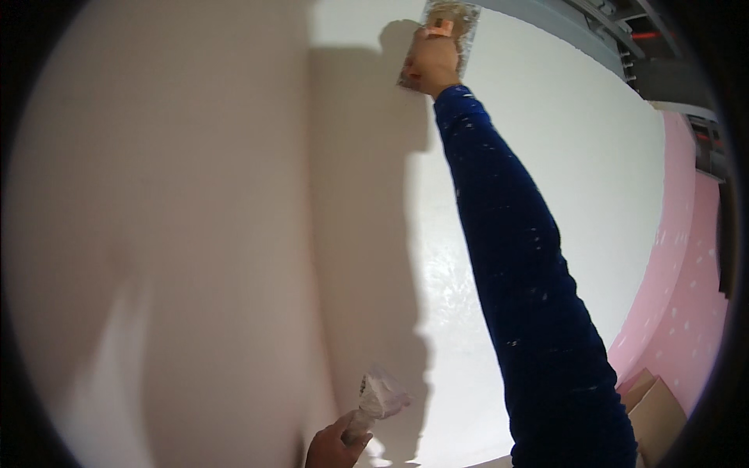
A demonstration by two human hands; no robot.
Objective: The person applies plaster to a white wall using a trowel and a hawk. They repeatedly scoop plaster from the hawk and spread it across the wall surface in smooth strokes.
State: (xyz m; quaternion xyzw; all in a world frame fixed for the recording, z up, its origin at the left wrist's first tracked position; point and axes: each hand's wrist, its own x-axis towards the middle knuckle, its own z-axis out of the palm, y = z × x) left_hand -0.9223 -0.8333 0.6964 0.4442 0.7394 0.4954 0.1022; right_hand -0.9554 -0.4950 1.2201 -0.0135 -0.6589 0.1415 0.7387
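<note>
My right hand point(434, 62) is raised high, its fingers wrapped round the handle of a plastering trowel point(466, 22). The flat, whitish-smeared blade lies against or very close to the white wall point(569, 156), near the top. Low down, my left hand point(334, 446) grips a putty knife point(382, 396) by its handle. Pale plaster is caked over that blade and the upper handle. The putty knife points up and is apart from the trowel. A damp-looking, streaky patch shows on the wall beside my right forearm.
An inside corner point(312, 234) runs down to a shaded wall point(172, 195) on the left. Pink boards point(694, 304) with white dots stand at the right, above a brown cardboard box point(659, 413). Grey metal framing point(616, 31) crosses the upper right. My sleeve's shadow falls along the wall.
</note>
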